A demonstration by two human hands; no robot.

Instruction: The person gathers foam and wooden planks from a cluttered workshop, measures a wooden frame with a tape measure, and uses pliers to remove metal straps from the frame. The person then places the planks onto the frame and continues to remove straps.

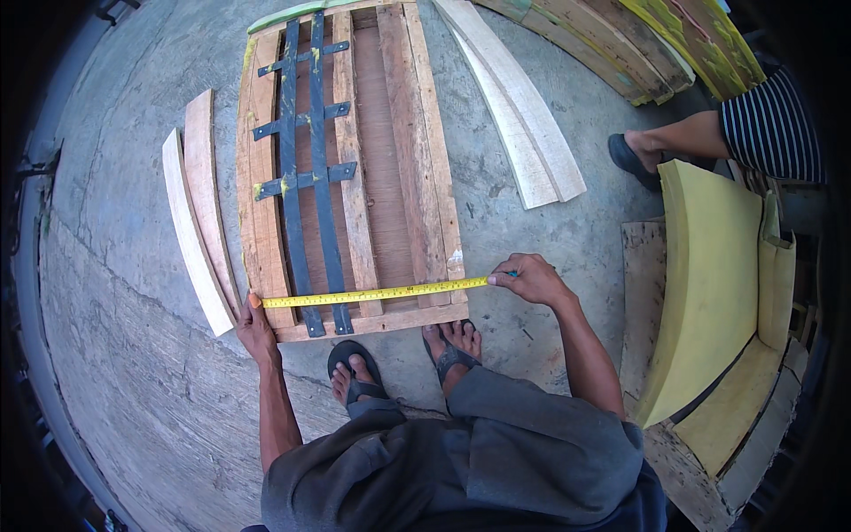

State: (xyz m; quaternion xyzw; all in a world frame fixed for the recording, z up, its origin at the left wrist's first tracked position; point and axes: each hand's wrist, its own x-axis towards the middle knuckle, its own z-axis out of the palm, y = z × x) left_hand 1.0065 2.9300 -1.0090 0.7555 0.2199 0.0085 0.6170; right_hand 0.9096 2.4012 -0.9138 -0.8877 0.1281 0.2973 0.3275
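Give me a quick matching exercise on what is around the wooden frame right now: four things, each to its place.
Things:
1. tape measure
2. black metal straps
3. two loose curved boards
4. yellow foam cushion

Places:
A. floor, left of the wooden frame
B. far right, on a seat frame
C. stretched across the frame's near end, left hand to right hand
D. lying lengthwise on the frame's left half

Pairs: 1-C, 2-D, 3-A, 4-B

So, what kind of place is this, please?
Probably a carpentry or furniture workshop: a wooden frame lies on a bare concrete floor, loose planks lie around it, and yellow foam cushions are stacked at the right.
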